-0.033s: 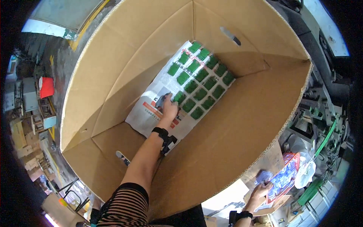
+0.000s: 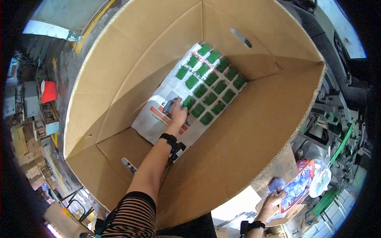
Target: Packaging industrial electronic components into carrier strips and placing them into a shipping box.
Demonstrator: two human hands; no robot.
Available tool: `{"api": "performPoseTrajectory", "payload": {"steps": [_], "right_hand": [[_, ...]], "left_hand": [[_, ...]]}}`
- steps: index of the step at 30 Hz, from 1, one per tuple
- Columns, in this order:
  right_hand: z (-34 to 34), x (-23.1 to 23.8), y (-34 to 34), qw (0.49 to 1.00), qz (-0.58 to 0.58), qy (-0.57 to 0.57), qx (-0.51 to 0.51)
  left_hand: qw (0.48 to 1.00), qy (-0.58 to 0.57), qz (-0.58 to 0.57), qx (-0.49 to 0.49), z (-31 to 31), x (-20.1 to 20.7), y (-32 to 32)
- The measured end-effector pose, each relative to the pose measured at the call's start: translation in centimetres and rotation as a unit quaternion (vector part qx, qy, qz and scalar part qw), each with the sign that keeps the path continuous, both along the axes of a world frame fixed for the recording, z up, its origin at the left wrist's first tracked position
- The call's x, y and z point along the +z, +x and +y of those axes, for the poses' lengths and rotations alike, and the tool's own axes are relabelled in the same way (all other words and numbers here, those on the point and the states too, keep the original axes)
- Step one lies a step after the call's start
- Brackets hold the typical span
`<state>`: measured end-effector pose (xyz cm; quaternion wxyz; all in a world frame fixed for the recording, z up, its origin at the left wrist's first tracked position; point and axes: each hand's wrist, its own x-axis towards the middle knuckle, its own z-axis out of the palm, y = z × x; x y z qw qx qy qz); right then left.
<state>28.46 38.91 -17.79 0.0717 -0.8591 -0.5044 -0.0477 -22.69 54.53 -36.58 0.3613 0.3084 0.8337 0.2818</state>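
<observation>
Deep inside a large cardboard box (image 2: 222, 166), my left hand (image 2: 178, 114) reaches down onto a sheet of newspaper (image 2: 158, 129). Its fingers are drawn together beside the nearest of several green rectangular pieces (image 2: 210, 78), which lie in rows on the paper. Whatever is between those fingers, if anything, is too small to make out. Outside the box at the lower right, my right hand (image 2: 274, 200) is closed on a bluish see-through plastic piece (image 2: 277, 184). It is beside a red basket (image 2: 310, 168) full of similar bluish plastic pieces (image 2: 297, 186).
Tall box walls surround my left arm, with a handle slot (image 2: 241, 37) in the far wall and another (image 2: 129, 166) in the near one. Machinery (image 2: 317, 131) stands to the right. A red container (image 2: 49, 91) and stacked cartons (image 2: 22, 146) are at the left.
</observation>
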Motion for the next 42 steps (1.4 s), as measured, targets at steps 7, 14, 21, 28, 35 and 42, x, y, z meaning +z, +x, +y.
{"api": "performPoseTrajectory", "payload": {"steps": [7, 14, 21, 28, 35, 42], "right_hand": [[-0.9, 1.3, 2.8, 0.995, -0.018, -0.070, 0.061], [-4.5, -4.1, 9.3, 0.975, 0.200, 0.094, 0.035], [-3.0, 6.8, 8.4, 0.960, 0.250, 0.101, -0.082], [-4.0, 18.5, 6.7, 0.736, 0.630, 0.240, -0.053], [1.7, 22.5, 4.8, 0.826, 0.533, -0.105, 0.152], [17.9, 22.1, 9.1, 0.942, 0.232, 0.006, 0.242]], "left_hand": [[0.993, 0.024, -0.106, 0.038, 0.0, 7.7, 0.4], [0.957, 0.179, -0.223, 0.055, 1.6, 24.6, -1.1], [0.868, 0.253, -0.387, -0.181, -5.4, 45.7, 13.3], [0.809, 0.079, -0.502, -0.296, -11.5, 41.6, 33.7], [0.822, 0.034, -0.550, -0.144, -12.4, 38.1, 39.2], [0.849, -0.150, -0.491, -0.126, -13.6, 31.6, 37.0]]}}
